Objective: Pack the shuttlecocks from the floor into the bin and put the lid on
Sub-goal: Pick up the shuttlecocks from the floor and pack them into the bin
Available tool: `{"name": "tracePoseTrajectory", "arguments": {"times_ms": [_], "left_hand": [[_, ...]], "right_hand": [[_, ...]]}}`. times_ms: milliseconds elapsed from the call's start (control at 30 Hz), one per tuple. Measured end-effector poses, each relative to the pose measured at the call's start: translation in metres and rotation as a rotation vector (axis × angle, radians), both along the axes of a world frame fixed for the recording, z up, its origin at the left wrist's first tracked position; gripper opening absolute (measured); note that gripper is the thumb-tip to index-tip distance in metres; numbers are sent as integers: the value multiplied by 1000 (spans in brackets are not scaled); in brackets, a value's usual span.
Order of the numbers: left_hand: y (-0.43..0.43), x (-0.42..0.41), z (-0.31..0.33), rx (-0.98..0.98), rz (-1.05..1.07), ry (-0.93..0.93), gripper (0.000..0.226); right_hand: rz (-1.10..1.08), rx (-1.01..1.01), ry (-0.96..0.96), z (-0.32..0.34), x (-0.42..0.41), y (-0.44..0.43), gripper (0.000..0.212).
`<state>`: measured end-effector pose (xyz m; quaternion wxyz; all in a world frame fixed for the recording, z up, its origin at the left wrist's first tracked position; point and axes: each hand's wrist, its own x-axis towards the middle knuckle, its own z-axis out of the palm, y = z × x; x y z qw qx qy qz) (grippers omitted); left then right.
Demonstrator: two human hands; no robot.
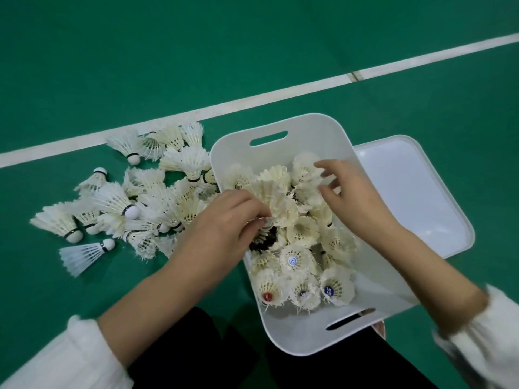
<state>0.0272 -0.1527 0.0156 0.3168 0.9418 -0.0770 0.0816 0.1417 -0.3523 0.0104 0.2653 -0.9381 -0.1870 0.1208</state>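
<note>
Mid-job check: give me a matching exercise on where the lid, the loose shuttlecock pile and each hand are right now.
1 lid
2 loose shuttlecock pile
3 left hand
4 right hand

A floor, left of the bin
B over bin's far right part
C floor, right of bin
D across bin's left rim

Pairs: 1-C, 2-A, 3-D, 4-B

Only one view here, a wide-angle head cam looking forward and steeply down from close above the bin [309, 130], with green floor [252, 37] and its white line [280, 92] running off toward the top.
</note>
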Motion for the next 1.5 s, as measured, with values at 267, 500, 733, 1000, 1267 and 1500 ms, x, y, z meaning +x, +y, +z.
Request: {"name": "tracePoseTrajectory", "arguments": {"times_ms": [267, 500, 733, 1000, 1267, 1500], "left_hand": [[-4, -2, 4, -6, -126, -9, 26], [35, -19, 11, 38, 58, 126, 28], [84, -50, -47, 252, 111, 432, 14], [81, -67, -80, 311, 119, 421, 5], [86, -75, -82, 234, 161, 435, 11], [112, -91, -78, 166, 297, 487, 17]], "right_hand": [[359, 41, 15, 7, -57, 13, 24], [76, -36, -156, 10, -34, -26, 24], [201, -343, -178, -2, -3, -22, 35], [319, -848, -97, -55, 17, 4, 28], [335, -832, -88, -12, 2, 10, 37], [595, -410, -67, 80, -62, 86, 28]]}}
